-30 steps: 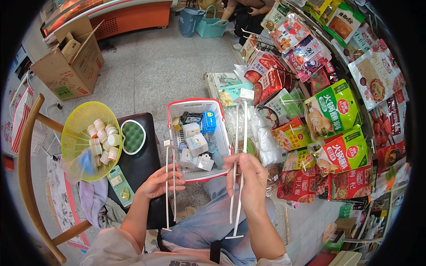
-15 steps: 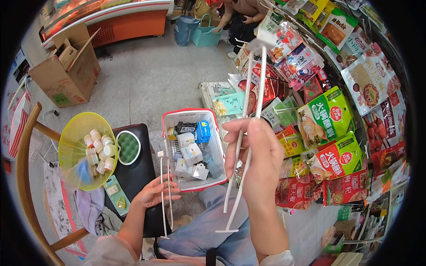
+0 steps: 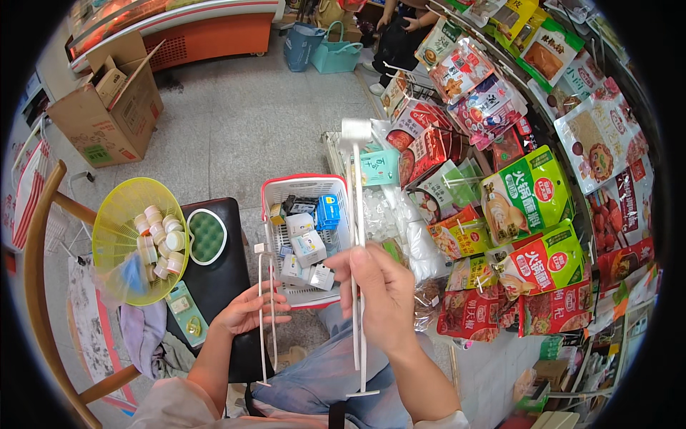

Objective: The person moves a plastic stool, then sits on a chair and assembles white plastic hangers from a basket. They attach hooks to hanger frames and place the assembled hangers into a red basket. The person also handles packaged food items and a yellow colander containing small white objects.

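Note:
My right hand [image 3: 379, 289] grips a long white wire display hook [image 3: 357, 214] upright, its flat tag end near the top and its base bar down over my lap. My left hand [image 3: 250, 311] holds a second white display hook [image 3: 266, 314], lower and to the left, beside the black stool. Between the hands stands a white plastic basket with a red rim [image 3: 300, 184], filled with several small white and blue boxes. I am seated; my jeans show at the bottom.
A yellow basket [image 3: 118, 225] of small white jars and a green round pad [image 3: 207, 236] rest on the black stool [image 3: 229, 279]. Hanging snack packets [image 3: 529, 193] fill the right side. A cardboard box [image 3: 107, 114], a wooden chair [image 3: 43, 286] and a person squatting far behind are around.
My right hand has lowered and turned its hook from a slant to upright. The left hand with its hook stays about where it was.

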The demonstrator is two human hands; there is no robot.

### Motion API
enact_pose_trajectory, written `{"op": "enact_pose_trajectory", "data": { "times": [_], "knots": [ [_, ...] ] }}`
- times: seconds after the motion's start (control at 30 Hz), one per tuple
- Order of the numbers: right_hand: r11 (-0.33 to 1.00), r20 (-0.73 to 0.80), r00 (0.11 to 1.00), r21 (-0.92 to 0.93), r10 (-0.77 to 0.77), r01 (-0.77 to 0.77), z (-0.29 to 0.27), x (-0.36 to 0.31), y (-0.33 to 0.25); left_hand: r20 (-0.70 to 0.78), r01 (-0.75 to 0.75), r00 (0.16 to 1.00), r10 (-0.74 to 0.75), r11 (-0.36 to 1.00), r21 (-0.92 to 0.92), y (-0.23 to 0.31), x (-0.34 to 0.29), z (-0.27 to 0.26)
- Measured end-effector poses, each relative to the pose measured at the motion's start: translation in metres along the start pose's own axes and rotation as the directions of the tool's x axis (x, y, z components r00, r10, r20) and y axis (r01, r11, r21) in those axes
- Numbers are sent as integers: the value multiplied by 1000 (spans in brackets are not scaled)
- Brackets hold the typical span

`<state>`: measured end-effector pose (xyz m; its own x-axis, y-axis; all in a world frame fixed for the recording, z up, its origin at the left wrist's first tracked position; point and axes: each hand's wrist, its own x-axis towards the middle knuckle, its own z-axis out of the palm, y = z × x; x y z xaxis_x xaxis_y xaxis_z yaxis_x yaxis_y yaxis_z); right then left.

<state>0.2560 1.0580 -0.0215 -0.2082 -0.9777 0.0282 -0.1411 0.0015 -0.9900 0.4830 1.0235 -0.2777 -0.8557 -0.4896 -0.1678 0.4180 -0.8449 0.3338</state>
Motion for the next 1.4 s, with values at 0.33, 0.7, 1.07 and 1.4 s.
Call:
{"op": "enact_pose_trajectory", "data": {
  "times": [0.33,0.7,1.07,1.4],
  "knots": [
    [990,-133,987,116,89,-74,-23,-9,7,-2,9,1000,-9,1000,13,-1,5,1],
    [977,-55,980,-104,-193,186,-11,-6,-24,4,10,1000,-10,1000,18,-3,2,-2],
    [994,-383,920,99,82,-47,-79,-48,4,-61,-26,998,31,997,71,-5,2,-2],
    [993,-694,717,119,65,26,-143,-74,-9,-77,-40,996,50,991,127,-4,2,5]
  ]
}}
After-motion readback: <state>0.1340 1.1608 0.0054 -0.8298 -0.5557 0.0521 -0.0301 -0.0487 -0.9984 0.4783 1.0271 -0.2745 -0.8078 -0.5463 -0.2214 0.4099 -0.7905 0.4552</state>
